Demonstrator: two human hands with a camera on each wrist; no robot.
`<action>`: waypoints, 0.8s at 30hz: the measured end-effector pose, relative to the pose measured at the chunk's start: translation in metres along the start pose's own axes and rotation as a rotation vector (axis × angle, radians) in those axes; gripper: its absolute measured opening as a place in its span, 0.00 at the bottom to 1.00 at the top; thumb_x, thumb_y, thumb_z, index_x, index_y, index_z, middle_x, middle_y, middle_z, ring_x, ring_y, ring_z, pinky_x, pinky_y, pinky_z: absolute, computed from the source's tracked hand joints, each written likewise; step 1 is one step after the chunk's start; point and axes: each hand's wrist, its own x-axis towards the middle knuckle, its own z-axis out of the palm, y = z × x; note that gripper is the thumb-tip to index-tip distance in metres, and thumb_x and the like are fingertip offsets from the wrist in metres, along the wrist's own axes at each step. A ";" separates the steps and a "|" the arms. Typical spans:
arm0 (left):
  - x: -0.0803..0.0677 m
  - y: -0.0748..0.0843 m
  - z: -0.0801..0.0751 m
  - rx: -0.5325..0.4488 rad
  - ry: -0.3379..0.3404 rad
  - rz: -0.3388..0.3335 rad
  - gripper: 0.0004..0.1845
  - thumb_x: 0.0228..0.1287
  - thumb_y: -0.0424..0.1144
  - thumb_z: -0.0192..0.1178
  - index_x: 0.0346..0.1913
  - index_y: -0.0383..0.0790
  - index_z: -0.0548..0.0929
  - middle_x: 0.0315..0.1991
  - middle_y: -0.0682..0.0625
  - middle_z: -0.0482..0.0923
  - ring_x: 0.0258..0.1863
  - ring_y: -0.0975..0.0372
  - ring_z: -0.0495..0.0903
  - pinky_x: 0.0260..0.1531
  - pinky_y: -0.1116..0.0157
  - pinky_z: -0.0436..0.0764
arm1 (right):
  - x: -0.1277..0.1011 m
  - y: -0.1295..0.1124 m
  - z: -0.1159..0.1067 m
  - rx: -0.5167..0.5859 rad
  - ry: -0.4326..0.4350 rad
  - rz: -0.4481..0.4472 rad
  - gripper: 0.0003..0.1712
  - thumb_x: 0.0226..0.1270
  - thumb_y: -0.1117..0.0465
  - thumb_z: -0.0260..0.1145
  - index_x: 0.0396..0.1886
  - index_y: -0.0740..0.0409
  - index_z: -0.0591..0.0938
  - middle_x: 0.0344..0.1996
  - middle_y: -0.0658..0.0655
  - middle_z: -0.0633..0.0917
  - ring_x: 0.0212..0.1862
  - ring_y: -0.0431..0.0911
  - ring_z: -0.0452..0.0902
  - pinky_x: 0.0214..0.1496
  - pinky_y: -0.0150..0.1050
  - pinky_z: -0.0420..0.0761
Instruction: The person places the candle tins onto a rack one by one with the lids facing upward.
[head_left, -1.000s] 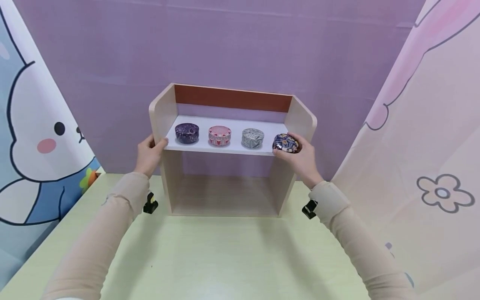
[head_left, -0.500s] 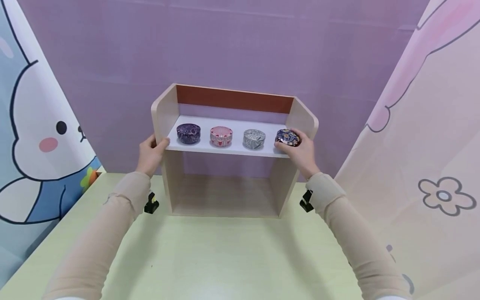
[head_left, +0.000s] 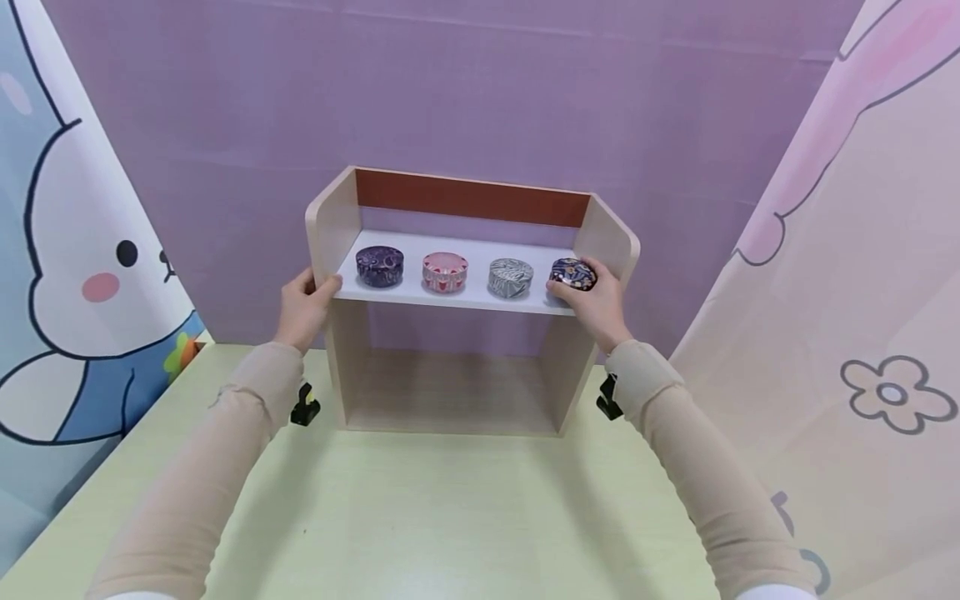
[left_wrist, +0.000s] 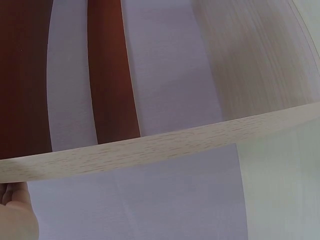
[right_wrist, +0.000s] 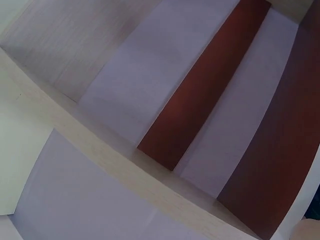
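My left hand (head_left: 306, 308) grips the front edge of the left side panel of a small wooden shelf unit (head_left: 333, 358), thumb at the white shelf board's corner. In the left wrist view, part of this hand (left_wrist: 17, 215) shows below the panel edge. At the board's right end, my right hand (head_left: 602, 307) holds a round dark blue floral tin (head_left: 572, 272) between thumb and fingers. To its left, in a row, stand a silver-grey leaf-patterned tin (head_left: 511, 278), a pink and red tin (head_left: 445, 272) and a dark purple tin (head_left: 379, 267).
The unit stands on a pale yellow-green table (head_left: 450, 508) before a purple backdrop (head_left: 480, 92). A reddish-brown strip (head_left: 472, 197) spans its upper back. Below the white board is an open compartment (head_left: 450, 387). Printed cloths hang at left (head_left: 90, 233) and right (head_left: 825, 292).
The floral tin, tilted at the board's front edge earlier, now sits flatter and slightly farther back, my right hand moving with it. The left hand keeps its grip on the side panel.
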 end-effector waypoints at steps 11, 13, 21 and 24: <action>0.000 0.002 -0.001 -0.006 0.000 -0.007 0.28 0.63 0.53 0.51 0.62 0.40 0.70 0.52 0.42 0.73 0.45 0.61 0.69 0.46 0.67 0.68 | 0.002 -0.001 0.001 -0.067 -0.010 0.019 0.46 0.49 0.50 0.71 0.66 0.59 0.64 0.59 0.62 0.71 0.58 0.50 0.66 0.63 0.42 0.63; 0.001 0.002 -0.001 -0.005 0.004 -0.005 0.28 0.63 0.52 0.51 0.62 0.40 0.70 0.52 0.42 0.73 0.44 0.62 0.69 0.45 0.68 0.68 | 0.002 -0.002 0.001 -0.079 -0.015 0.018 0.45 0.49 0.50 0.71 0.66 0.59 0.64 0.59 0.62 0.71 0.58 0.50 0.66 0.63 0.42 0.63; 0.000 0.002 -0.001 -0.004 -0.011 -0.005 0.29 0.63 0.53 0.51 0.63 0.41 0.69 0.53 0.42 0.72 0.46 0.61 0.69 0.47 0.67 0.68 | 0.001 -0.004 -0.001 -0.151 -0.036 0.027 0.46 0.50 0.49 0.70 0.66 0.61 0.62 0.59 0.64 0.71 0.59 0.53 0.66 0.63 0.44 0.64; 0.000 0.001 -0.001 -0.007 -0.011 -0.005 0.29 0.63 0.53 0.51 0.63 0.41 0.69 0.53 0.41 0.72 0.46 0.61 0.69 0.47 0.67 0.68 | 0.001 -0.004 0.000 -0.188 -0.043 0.024 0.47 0.50 0.47 0.69 0.67 0.61 0.62 0.59 0.64 0.71 0.59 0.53 0.66 0.63 0.44 0.64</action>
